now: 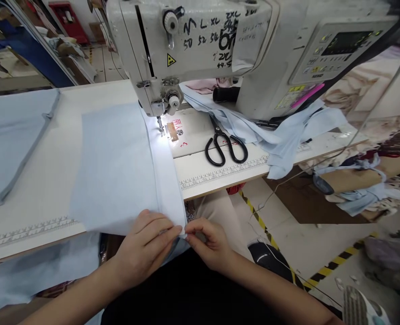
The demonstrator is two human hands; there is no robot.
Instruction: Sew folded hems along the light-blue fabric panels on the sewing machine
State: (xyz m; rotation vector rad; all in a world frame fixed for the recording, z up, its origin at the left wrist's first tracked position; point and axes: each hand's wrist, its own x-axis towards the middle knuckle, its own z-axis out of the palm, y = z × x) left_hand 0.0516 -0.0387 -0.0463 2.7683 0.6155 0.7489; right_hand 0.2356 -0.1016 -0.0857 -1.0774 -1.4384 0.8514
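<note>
Before sewing machine [186, 40], left hand [146, 246], right hand [209, 243] pinching one blue cloth [115, 169]

A fabric panel [113, 167] lies on the bench [51, 189], left of the presser foot [159, 126]. Scissors [224, 145] lie right of the foot, below the sewing machine head [193, 40]; fabric strips [281, 135] lie right of the scissors.

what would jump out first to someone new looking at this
A big white sewing machine fills the top middle of the view, its needle area lit up. Below it, pale blue fabric lies across the white table, held at its near edge by the left hand and right hand. Black scissors sit right of the needle.
</note>
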